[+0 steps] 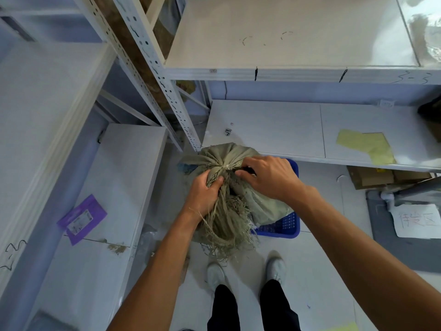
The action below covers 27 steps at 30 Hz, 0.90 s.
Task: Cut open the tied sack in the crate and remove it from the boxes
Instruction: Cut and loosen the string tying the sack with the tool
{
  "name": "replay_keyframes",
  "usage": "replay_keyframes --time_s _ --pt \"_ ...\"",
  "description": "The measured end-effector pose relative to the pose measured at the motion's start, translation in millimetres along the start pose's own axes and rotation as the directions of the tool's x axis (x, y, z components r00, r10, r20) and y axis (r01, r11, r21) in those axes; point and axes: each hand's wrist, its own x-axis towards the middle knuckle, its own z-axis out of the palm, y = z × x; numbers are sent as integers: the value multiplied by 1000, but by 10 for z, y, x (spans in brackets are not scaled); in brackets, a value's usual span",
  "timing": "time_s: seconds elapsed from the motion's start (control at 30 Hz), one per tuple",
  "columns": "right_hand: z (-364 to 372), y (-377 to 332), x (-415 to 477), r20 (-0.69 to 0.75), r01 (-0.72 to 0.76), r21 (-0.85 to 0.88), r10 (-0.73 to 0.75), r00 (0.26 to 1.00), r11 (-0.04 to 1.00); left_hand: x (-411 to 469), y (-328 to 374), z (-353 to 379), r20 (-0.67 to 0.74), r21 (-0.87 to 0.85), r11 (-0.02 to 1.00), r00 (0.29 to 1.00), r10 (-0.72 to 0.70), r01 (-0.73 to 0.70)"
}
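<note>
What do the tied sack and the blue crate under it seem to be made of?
Sack: likely coarse woven fibre, jute or woven plastic, matte grey-green; its open edge frays into loose strands. Crate: likely moulded plastic, blue, with a grid of small holes in its wall.

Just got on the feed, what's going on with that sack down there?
A person stands over a grey-green woven sack sitting in a blue plastic crate on the floor beside white metal shelves. The left hand grips the sack's gathered, frayed neck below the tie. The right hand pinches a small dark object, possibly a cutter but mostly hidden, against the tie. The neck looks tied, not yet cut open.
</note>
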Motion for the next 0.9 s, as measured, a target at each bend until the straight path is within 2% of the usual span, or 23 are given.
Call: replay_keyframes --time_s 0.1,0.2,0.33,0.4,0.5,0.63,0.77,0.9 --pt "33 -65 -32 15 -45 -23 46 999 999 29 -5 55 -14 -14 1000 1000 -10 10" --pt "81 -238 -84 42 -169 22 167 985 985 29 -9 158 -54 -20 999 998 -29 28" --pt "166 -451 -87 39 -365 104 363 931 925 -10 25 328 -103 -77 996 993 -62 54" --pt "192 -483 -63 31 -413 110 412 911 904 -36 46 395 -114 -101 993 990 -78 66" --pt "182 -497 -44 41 -396 78 393 918 915 -59 35 423 -130 -88 994 989 -76 65" --pt "79 -379 -49 55 -261 -30 262 963 965 -65 -48 317 -121 16 999 992 -28 30" --pt "0 -385 -107 46 -179 -57 182 982 982 -58 -13 238 -86 109 994 996 17 -8" --pt "-262 244 -129 16 -387 -84 390 921 918 -27 -155 -110 -160 68 991 982 -103 115"
